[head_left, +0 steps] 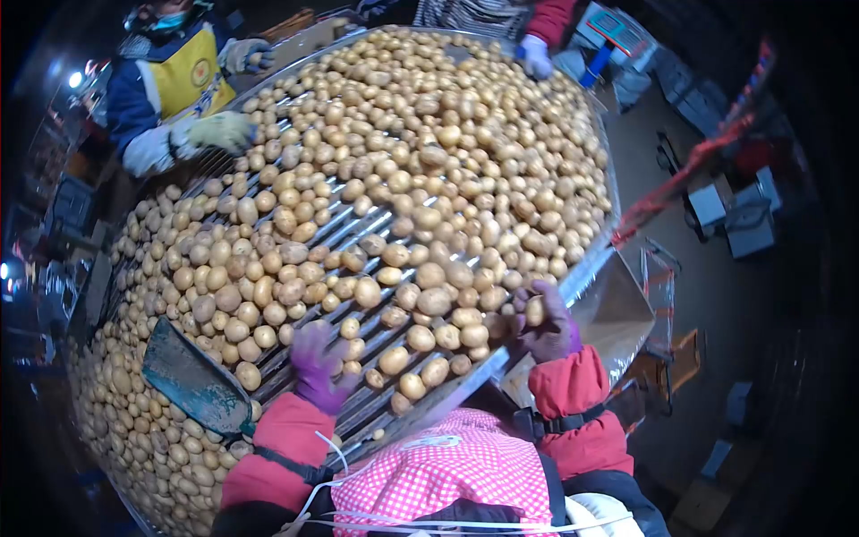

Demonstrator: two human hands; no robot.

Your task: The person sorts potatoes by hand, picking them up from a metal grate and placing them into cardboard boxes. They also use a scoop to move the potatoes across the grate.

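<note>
Many potatoes (420, 107) lie over a slatted metal table (358, 318). My left hand (319, 365), in a purple glove, is over the slats near the front edge, fingers apart, beside a few potatoes. In my right hand (546, 322), also gloved in purple, a potato (534, 311) is held at the right front edge. Small groups of potatoes lie on the slats between my two hands. A worn green scoop (195, 376) rests among the potatoes left of my left hand.
A co-worker in a yellow apron (192, 76) reaches over the far left edge. Another person's gloved hand (535, 55) is at the far edge. A lined open bag (608, 309) hangs at the right edge, near a red rope (662, 192). A scale (616, 34) stands at the back right.
</note>
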